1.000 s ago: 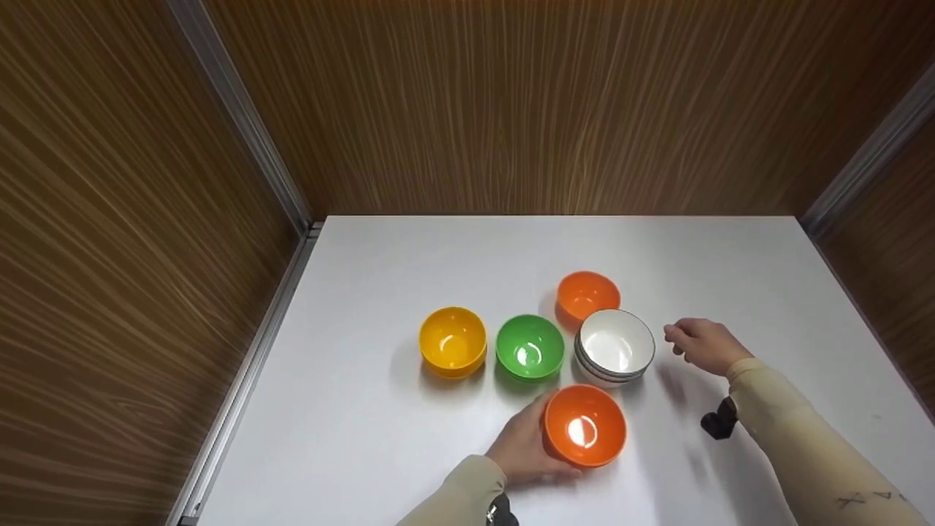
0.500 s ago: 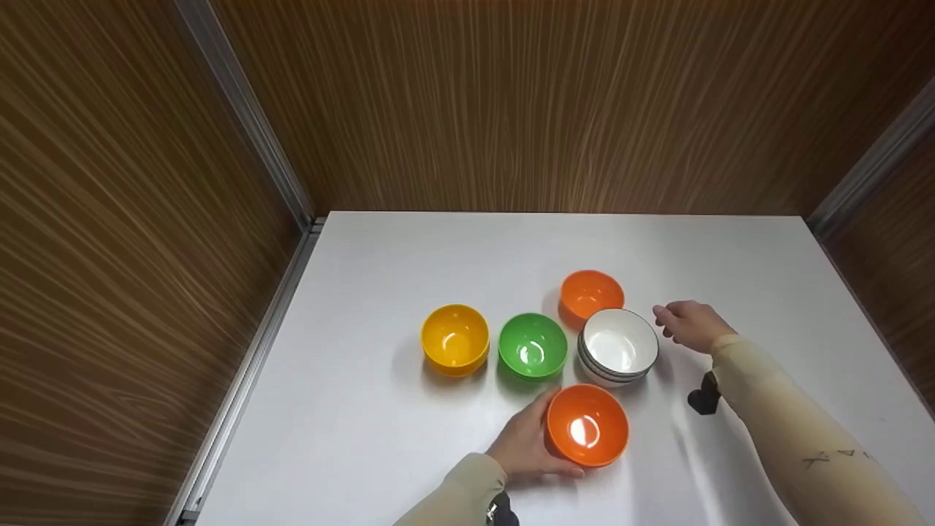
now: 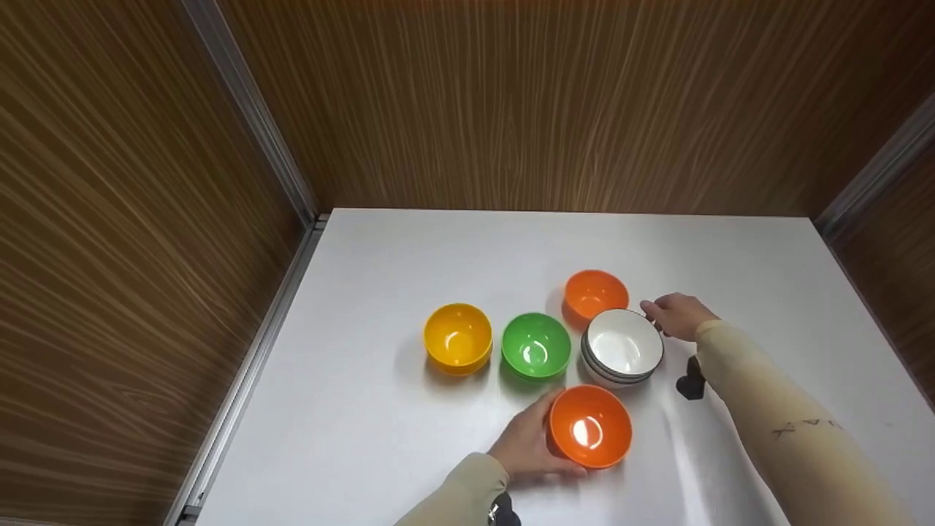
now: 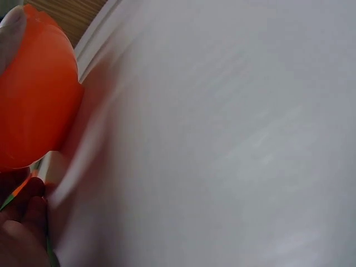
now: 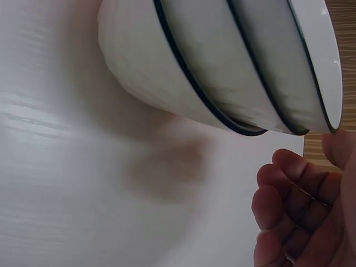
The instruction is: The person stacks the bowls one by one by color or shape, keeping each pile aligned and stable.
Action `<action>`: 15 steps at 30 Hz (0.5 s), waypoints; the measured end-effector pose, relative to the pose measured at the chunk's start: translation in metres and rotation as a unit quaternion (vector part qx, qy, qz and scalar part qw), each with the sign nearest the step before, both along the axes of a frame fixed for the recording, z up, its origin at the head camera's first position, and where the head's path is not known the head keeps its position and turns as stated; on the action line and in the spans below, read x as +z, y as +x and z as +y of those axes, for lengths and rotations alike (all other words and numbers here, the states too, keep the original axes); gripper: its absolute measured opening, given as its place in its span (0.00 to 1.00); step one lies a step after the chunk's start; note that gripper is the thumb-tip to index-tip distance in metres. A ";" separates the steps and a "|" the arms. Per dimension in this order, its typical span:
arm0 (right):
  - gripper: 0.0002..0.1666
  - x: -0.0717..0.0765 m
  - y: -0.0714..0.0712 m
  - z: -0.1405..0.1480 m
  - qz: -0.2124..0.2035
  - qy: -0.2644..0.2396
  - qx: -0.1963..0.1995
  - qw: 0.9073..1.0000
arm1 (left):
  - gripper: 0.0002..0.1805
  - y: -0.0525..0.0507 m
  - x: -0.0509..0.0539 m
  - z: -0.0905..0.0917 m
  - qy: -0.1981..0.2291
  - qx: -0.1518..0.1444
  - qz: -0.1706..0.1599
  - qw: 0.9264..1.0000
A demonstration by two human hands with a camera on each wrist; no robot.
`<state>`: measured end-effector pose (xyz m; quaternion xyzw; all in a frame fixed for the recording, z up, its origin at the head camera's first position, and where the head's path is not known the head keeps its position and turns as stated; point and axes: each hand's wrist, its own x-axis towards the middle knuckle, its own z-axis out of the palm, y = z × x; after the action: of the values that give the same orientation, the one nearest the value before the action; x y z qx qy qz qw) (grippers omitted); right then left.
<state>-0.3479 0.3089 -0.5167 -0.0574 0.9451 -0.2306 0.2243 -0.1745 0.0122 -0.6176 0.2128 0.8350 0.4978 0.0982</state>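
My left hand [image 3: 522, 444] grips the near orange bowl [image 3: 592, 427] from its left side, thumb low and fingers behind. In the left wrist view this bowl [image 4: 36, 94] looks tilted, with the hand's fingers [image 4: 30, 208] below it. At the right side of a stack of white bowls [image 3: 624, 343] is my right hand [image 3: 679, 316]. The right wrist view has three dark-rimmed white bowls [image 5: 206, 61] nested together. There the fingers [image 5: 272, 206] curl loosely around nothing. The thumb is by the top bowl's rim; whether it touches, I cannot tell.
A second orange bowl [image 3: 596, 296] stands behind the white stack. To the left are a green bowl [image 3: 535, 345] and a yellow bowl [image 3: 458, 337], each seemingly stacked on another. Wood-grain panels [image 3: 511, 109] wall the white table [image 3: 350, 438] at the back and sides.
My right hand has moved left and slightly away from me, up to the white stack's rim. My left hand keeps the orange bowl in about the same place.
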 end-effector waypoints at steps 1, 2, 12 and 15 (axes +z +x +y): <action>0.35 -0.001 -0.001 0.000 -0.003 0.001 -0.001 1.000 | 0.67 0.001 0.000 0.000 -0.001 -0.002 0.004 1.000; 0.35 -0.001 -0.002 0.001 -0.007 0.002 -0.001 1.000 | 0.67 0.001 0.000 0.001 -0.003 -0.002 0.006 1.000; 0.38 -0.004 -0.014 -0.004 -0.036 -0.009 0.010 0.999 | 0.66 0.006 -0.001 0.000 -0.011 0.005 0.009 1.000; 0.39 -0.006 -0.016 -0.006 -0.051 -0.018 0.011 0.998 | 0.66 0.008 -0.001 0.000 -0.009 0.005 0.005 1.000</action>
<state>-0.3642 0.3027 -0.5229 -0.0602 0.9276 -0.2473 0.2736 -0.1664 0.0118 -0.6187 0.2100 0.8412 0.4894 0.0939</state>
